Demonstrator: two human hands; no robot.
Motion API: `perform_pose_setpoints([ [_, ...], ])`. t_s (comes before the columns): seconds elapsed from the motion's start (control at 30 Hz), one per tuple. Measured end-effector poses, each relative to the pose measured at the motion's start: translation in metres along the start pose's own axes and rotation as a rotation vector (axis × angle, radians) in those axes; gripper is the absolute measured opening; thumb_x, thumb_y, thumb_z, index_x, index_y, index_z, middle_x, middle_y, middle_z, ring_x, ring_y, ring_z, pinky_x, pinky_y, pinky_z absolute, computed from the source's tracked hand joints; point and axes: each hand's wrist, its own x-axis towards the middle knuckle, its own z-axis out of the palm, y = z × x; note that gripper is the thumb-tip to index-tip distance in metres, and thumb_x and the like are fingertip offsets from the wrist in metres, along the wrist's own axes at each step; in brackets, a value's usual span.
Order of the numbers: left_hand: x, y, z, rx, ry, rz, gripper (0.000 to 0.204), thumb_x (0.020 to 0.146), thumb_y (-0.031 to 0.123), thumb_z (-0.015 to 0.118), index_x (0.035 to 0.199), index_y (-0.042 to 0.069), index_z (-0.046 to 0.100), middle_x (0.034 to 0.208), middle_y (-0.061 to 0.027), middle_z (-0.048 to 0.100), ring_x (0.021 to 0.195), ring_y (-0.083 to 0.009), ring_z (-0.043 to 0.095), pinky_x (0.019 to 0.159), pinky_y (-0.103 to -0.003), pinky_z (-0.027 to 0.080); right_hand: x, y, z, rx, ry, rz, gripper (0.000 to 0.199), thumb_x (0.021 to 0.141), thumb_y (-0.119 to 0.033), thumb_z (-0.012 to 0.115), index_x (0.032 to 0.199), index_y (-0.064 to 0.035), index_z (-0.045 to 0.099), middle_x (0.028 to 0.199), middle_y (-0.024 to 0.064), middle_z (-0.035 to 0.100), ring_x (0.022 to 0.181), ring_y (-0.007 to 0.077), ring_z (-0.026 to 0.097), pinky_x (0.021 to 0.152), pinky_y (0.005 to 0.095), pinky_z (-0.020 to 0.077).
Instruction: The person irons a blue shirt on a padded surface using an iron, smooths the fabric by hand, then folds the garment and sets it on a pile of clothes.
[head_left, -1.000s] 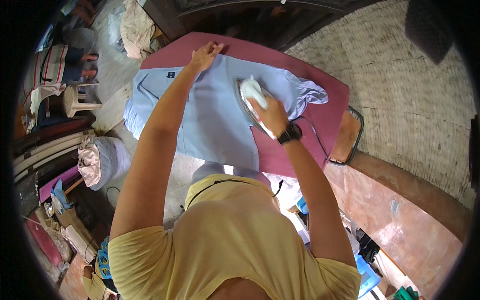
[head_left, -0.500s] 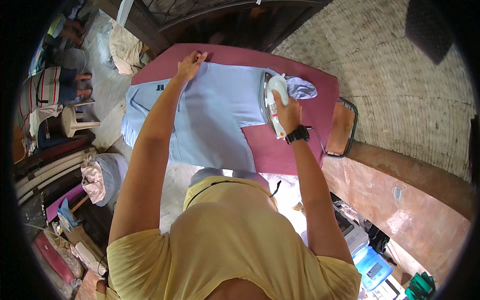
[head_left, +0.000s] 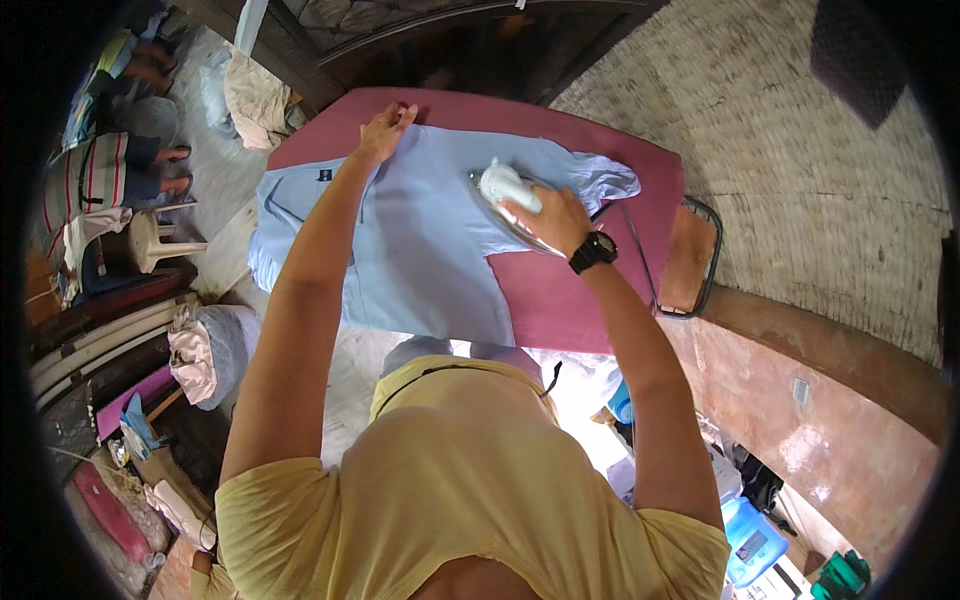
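A light blue shirt [head_left: 425, 235] lies spread over the maroon ironing board [head_left: 560, 305], its right-hand sleeve bunched at the cuff. My right hand [head_left: 560, 221] is closed round the handle of a white clothes iron [head_left: 510, 190], which rests on the shirt where the sleeve meets the body. The iron's nose points to the far left. My left hand [head_left: 386, 135] lies open at the shirt's far edge, fingers stretched out toward the board. A dark cord runs from near my right wrist to the board's right end.
A metal-framed rest [head_left: 690, 260] juts from the board's right end, by a low ledge [head_left: 800, 370]. On the left are a plastic stool [head_left: 150, 240], a bulging bag [head_left: 215, 355] and a seated person's legs [head_left: 160, 170]. A blue water jug [head_left: 750, 540] stands at lower right.
My right hand has slid the iron left, from the sleeve toward the shirt's body, and turned it so its nose points further left. My left hand stays in place.
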Motion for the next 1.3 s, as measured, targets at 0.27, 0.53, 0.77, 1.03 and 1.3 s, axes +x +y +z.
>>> perform_pose_setpoints([
  [0.27,-0.002,0.010,-0.010,-0.056,-0.172,-0.119,0.092,0.089,0.078,0.029,0.151,0.011,0.035,0.152,-0.0109,0.041,0.144,-0.0286,0.033,0.118,-0.054,0.010,0.055,-0.061,0.007,0.086,0.025,0.026,0.067,0.085,-0.065,0.058,0.101,-0.0008,0.071,0.087,0.0273,0.068,0.087,0.0450,0.066,0.079,0.0521,0.0519],
  [0.53,0.006,-0.007,0.011,0.015,0.034,-0.028,0.067,0.094,0.069,0.030,0.123,0.015,0.056,0.130,-0.0054,0.061,0.127,-0.0293,0.051,0.104,-0.057,0.030,0.098,-0.075,0.028,0.164,0.072,0.109,0.067,0.087,-0.064,0.057,0.095,0.0011,0.071,0.088,0.0287,0.068,0.088,0.0458,0.066,0.075,0.0530,0.0522],
  [0.77,0.008,-0.010,0.008,0.025,0.007,-0.007,0.061,0.094,0.067,0.035,0.119,0.016,0.058,0.125,-0.0046,0.064,0.126,-0.0275,0.052,0.103,-0.056,0.031,0.002,-0.042,0.030,0.340,0.071,-0.013,0.060,0.087,-0.055,0.063,0.093,0.0042,0.070,0.080,0.0283,0.067,0.082,0.0437,0.067,0.074,0.0489,0.0524],
  [1.03,0.007,0.000,0.006,0.035,-0.063,0.008,0.058,0.093,0.067,0.040,0.111,0.016,0.060,0.116,-0.0061,0.066,0.119,-0.0285,0.055,0.102,-0.054,0.030,-0.057,0.002,-0.011,0.041,-0.120,-0.104,0.059,0.085,-0.055,0.066,0.092,0.0037,0.069,0.087,0.0252,0.069,0.082,0.0421,0.067,0.073,0.0462,0.0543],
  [1.3,-0.072,0.033,0.014,0.259,0.590,0.269,0.043,0.091,0.046,0.059,0.109,0.007,0.059,0.106,-0.0172,0.061,0.106,-0.0337,0.056,0.093,-0.052,0.037,-0.017,-0.039,0.018,0.138,-0.029,0.113,0.063,0.085,-0.060,0.062,0.098,0.0012,0.070,0.091,0.0252,0.069,0.087,0.0420,0.067,0.077,0.0497,0.0530],
])
